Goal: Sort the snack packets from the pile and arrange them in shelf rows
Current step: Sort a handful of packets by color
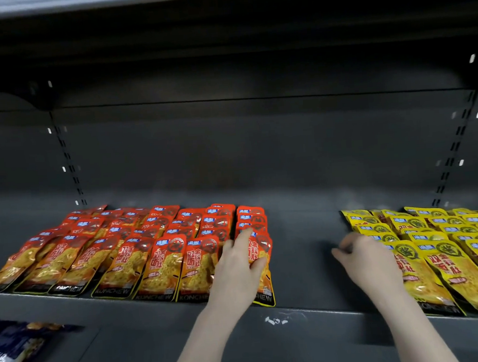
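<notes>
The left hand [237, 261] lay on the front packet [259, 264] of the rightmost red row, fingers spread over it and thumb curled at its edge. The red packets [118, 245] stretched away to that hand's left on the shelf [299, 250]. The right hand [365, 259] — blurred, fingers loosely curled — touched the yellow packets [434, 240], and its grip could not be told.

Shop; dark metal shelving [292, 228] with slotted uprights [69, 164]; rows of identical snack packets [129, 245].
</notes>
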The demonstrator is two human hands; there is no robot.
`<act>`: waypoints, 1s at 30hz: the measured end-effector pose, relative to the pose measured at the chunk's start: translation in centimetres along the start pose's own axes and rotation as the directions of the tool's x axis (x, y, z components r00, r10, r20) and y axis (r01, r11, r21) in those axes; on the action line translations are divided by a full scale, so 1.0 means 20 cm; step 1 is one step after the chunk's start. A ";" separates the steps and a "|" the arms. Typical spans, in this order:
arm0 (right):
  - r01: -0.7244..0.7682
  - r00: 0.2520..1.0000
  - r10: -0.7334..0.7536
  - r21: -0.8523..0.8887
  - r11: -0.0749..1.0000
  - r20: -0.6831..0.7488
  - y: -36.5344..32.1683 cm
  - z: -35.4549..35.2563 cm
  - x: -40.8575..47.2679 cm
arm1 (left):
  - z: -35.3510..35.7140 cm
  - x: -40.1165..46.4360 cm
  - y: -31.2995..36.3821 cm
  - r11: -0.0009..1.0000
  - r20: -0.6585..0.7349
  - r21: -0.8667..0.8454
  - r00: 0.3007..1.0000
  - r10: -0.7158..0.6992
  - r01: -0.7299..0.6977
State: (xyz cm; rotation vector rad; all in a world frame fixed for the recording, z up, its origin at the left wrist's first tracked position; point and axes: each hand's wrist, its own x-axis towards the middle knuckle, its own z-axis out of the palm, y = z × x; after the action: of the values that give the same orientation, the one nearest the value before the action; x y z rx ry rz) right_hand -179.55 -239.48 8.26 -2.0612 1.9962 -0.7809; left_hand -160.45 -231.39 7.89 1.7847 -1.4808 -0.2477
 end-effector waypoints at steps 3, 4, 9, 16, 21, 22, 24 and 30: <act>0.052 0.998 -0.054 -0.098 0.994 -0.014 0.01 0.03 0.01 | 0.03 0.00 0.01 0.992 -0.061 0.129 0.998 0.012 -0.004; 0.069 0.997 -0.072 -0.127 0.989 -0.021 0.01 0.04 0.01 | 0.03 -0.01 0.01 0.985 -0.081 0.174 0.997 0.014 0.000; 0.112 0.992 -0.122 -0.203 0.973 -0.038 0.00 0.05 0.01 | 0.04 -0.01 0.02 0.924 -0.167 0.382 0.984 0.058 0.010; 0.134 0.988 -0.146 -0.202 0.970 -0.046 0.01 0.06 0.02 | 0.09 -0.01 -0.02 0.790 -0.255 0.609 0.961 0.106 0.074; 0.148 0.985 -0.162 -0.204 0.968 -0.052 0.01 0.06 0.02 | 0.10 -0.03 -0.03 0.761 -0.278 0.642 0.954 0.114 0.096; 0.152 0.984 -0.167 -0.210 0.966 -0.055 0.01 0.06 0.02 | 0.10 -0.03 -0.03 0.755 -0.279 0.649 0.953 0.117 0.097; 0.163 0.982 -0.180 -0.229 0.960 -0.057 0.01 0.06 0.02 | 0.10 -0.02 -0.05 0.752 -0.277 0.652 0.953 0.125 0.090; 0.196 0.972 -0.225 -0.301 0.933 -0.066 0.00 0.07 0.00 | 0.09 -0.04 -0.06 0.752 -0.265 0.652 0.959 0.105 0.098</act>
State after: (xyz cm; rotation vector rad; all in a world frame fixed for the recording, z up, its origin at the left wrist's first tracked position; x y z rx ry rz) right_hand -178.98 -239.82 7.09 -2.4838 2.0741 -0.6680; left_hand -160.88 -231.41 5.54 2.2417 -1.4497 0.6072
